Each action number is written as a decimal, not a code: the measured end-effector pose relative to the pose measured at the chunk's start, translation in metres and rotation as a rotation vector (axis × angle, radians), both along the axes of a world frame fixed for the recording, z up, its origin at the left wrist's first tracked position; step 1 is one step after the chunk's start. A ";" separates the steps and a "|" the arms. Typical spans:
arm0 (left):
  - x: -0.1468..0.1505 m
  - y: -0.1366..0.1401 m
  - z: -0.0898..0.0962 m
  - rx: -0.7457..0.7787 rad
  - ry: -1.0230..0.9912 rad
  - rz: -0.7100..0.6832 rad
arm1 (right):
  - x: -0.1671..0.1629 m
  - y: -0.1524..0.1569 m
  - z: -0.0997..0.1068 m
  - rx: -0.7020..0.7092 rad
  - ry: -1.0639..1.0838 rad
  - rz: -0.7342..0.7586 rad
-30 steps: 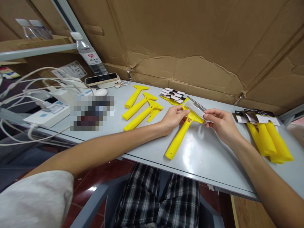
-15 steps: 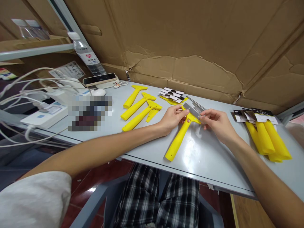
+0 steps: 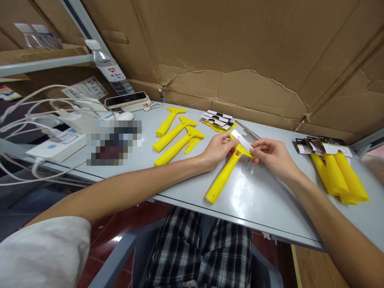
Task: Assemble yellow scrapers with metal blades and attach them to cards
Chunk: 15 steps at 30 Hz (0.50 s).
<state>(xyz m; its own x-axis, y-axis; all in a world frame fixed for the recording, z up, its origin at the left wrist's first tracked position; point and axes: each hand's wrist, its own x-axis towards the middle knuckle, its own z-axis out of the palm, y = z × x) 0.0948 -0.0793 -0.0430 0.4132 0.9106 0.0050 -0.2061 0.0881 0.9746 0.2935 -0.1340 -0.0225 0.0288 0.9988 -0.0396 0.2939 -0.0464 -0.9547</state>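
A yellow scraper (image 3: 225, 175) is held at its head between my two hands, its handle slanting down toward the near edge of the table. Along the head's far side lies a flat metal blade (image 3: 241, 138), bright with reflected light. My left hand (image 3: 218, 149) pinches the left end of the head, thumb on top. At the right end, my right hand (image 3: 268, 155) has thumb and fingers closed on the corner where blade and head meet. Thin metal strips (image 3: 247, 131) lie just behind the blade, partly hidden by it.
Several yellow scraper handles (image 3: 173, 146) lie to the left. Black-and-white cards (image 3: 216, 118) with yellow pieces sit at the back. Carded yellow scrapers (image 3: 336, 174) are piled right. A power strip (image 3: 57, 146), cables, phone (image 3: 127, 100) and water bottle (image 3: 109, 70) stand left; cardboard (image 3: 240, 48) walls the back.
The scraper has turned slightly, its handle end shifting a little left. The blade now catches the light and looks brighter. My right hand has moved slightly left against the head's end.
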 end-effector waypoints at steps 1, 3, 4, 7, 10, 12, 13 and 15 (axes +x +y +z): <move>0.000 0.000 0.001 -0.012 0.004 0.002 | 0.001 0.000 -0.001 0.004 -0.008 0.004; -0.001 0.001 0.002 -0.029 0.018 0.013 | 0.001 -0.001 -0.002 0.011 -0.024 0.012; -0.001 0.001 0.002 -0.033 0.027 0.018 | 0.001 -0.001 -0.002 0.014 -0.029 0.015; -0.002 0.000 0.003 -0.038 0.048 0.028 | -0.001 -0.001 -0.002 0.023 -0.029 0.015; -0.002 -0.001 0.004 -0.054 0.050 0.049 | -0.004 -0.002 0.001 0.036 -0.029 0.014; -0.002 -0.002 0.005 -0.063 0.039 0.063 | -0.005 -0.003 0.002 0.038 -0.036 0.014; -0.001 -0.003 0.006 -0.063 0.031 0.066 | -0.005 -0.003 0.003 0.033 -0.038 0.016; -0.001 -0.005 0.007 -0.056 0.015 0.071 | -0.005 -0.004 0.003 0.006 -0.032 0.026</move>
<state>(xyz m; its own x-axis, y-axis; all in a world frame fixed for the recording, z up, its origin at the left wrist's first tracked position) 0.0940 -0.0844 -0.0357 0.3472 0.9363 -0.0528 -0.1991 0.1287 0.9715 0.2889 -0.1380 -0.0196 0.0043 0.9994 -0.0333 0.3251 -0.0329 -0.9451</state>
